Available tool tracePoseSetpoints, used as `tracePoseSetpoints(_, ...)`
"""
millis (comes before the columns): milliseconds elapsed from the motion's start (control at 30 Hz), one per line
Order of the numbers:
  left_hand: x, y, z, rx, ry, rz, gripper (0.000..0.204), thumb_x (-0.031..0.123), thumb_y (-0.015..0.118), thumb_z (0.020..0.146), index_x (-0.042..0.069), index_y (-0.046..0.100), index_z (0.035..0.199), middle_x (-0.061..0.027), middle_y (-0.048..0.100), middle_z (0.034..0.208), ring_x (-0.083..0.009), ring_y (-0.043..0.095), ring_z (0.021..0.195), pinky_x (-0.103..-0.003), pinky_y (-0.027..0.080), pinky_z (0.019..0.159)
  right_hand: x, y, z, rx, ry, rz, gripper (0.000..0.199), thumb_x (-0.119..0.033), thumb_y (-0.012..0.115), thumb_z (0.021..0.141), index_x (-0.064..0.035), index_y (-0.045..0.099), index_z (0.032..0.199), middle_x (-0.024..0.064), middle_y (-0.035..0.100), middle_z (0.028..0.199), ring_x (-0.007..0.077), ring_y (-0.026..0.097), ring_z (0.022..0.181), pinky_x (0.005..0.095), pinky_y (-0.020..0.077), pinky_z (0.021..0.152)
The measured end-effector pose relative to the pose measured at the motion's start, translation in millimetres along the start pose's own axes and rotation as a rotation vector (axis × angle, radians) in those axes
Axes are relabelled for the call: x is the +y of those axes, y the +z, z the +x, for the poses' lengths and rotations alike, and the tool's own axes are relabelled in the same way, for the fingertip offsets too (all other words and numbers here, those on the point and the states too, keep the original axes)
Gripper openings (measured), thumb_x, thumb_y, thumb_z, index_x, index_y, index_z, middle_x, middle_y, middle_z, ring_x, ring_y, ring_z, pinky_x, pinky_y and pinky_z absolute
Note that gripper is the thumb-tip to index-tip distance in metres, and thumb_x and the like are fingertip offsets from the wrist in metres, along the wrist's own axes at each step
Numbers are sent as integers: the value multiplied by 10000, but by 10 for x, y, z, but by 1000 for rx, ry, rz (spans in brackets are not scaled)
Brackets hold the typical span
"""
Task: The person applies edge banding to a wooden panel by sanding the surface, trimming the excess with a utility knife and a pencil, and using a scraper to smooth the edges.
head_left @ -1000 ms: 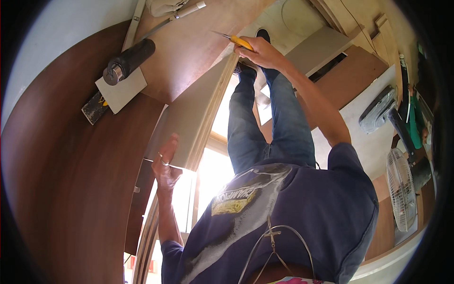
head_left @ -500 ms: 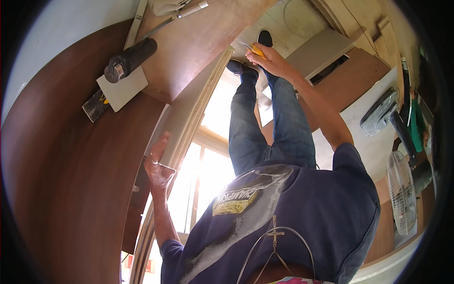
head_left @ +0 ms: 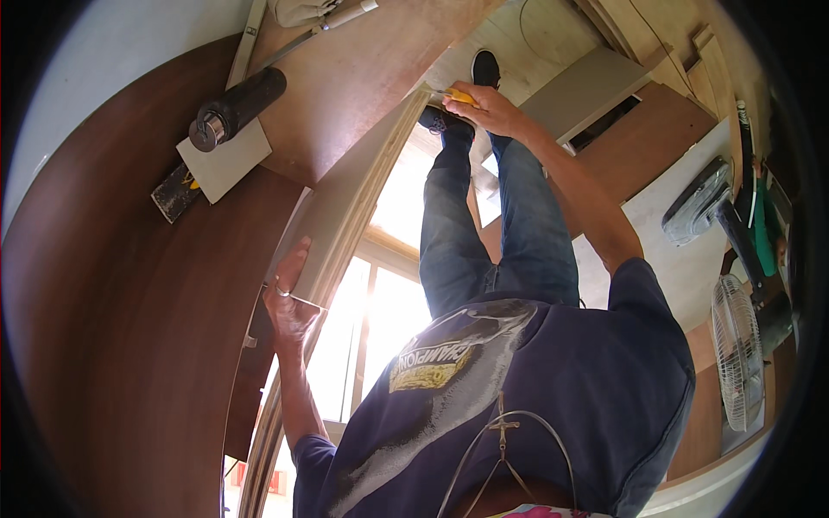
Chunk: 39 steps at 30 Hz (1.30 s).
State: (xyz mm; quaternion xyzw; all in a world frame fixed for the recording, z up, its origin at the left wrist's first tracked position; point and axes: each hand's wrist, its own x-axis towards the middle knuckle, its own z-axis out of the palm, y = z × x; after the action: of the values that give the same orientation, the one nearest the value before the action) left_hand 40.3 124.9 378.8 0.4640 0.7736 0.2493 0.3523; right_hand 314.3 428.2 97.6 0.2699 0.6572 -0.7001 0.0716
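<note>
A long grey-faced wooden panel (head_left: 345, 186) with a pale layered edge slants from my left hand up to the far end near my shoes. My left hand (head_left: 292, 298) grips its near end, fingers along the outer side and the palm under the corner. In my right hand (head_left: 488, 110) is a yellow utility knife (head_left: 462, 97), held with the fingers closed round its handle. Its thin metal tip points left, at or close to the panel's far corner; contact is too small to tell.
On the brown worktop (head_left: 129, 319) at left lie a black bottle (head_left: 242, 105), a pale square piece (head_left: 226, 160) and a dark block (head_left: 175, 194). A fan (head_left: 737, 354) stands at right. Boards (head_left: 639, 155) lie on the floor beside my legs.
My right hand has moved slightly left and down, bringing the knife's tip to the panel's far end. My left hand and the panel stay nearly where they were.
</note>
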Motion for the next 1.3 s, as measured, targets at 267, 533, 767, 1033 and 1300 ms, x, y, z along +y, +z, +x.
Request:
tracePoseSetpoints(267, -21, 25, 40, 33, 37, -34, 447, -67, 781, 835, 31, 598, 1231, -148, 715, 1158, -318, 696, 1165, -432, 571, 1031, 119, 84, -2, 27, -18, 87, 282, -290, 589, 1074, -25, 632, 1161, 60, 698, 1023, 131, 653, 1018, 273, 483, 900)
tracePoseSetpoints(533, -15, 4, 29, 24, 4, -14, 468, -62, 791, 828, 39, 599, 1244, -148, 715, 1155, -323, 690, 1178, -439, 573, 1037, 91, 114, 106, 36, -40, 2, 309, -338, 576, 1071, -46, 626, 1159, 93, 684, 967, 209, 647, 907, 324, 480, 821)
tracePoseSetpoints(767, -73, -31, 29, 0, 73, -22, 542, -37, 813, 814, 33, 586, 1301, -190, 704, 1210, -333, 691, 1178, -437, 577, 1018, 358, 69, 309, 41, -133, -389, 305, -340, 534, 1082, -46, 590, 1140, 119, 633, 865, 255, 629, 809, 374, 464, 741)
tracePoseSetpoints(1033, -64, -54, 12, -29, 67, -2, 509, 58, 832, 824, 78, 586, 1268, -212, 668, 1300, -356, 693, 1157, -425, 602, 981, 265, 119, 149, 64, 158, 442, 408, -458, 577, 1052, -59, 625, 1121, 0, 514, 754, 110, 490, 664, 292, 427, 652)
tracePoseSetpoints(1300, -89, -15, 52, -31, 142, -33, 306, 132, 730, 948, 59, 591, 1210, -209, 686, 1257, -381, 701, 1124, -434, 610, 943, -265, 45, 375, -156, 207, 887, 296, -345, 691, 1009, -57, 636, 979, -30, 486, 773, 79, 442, 662, 284, 413, 650)
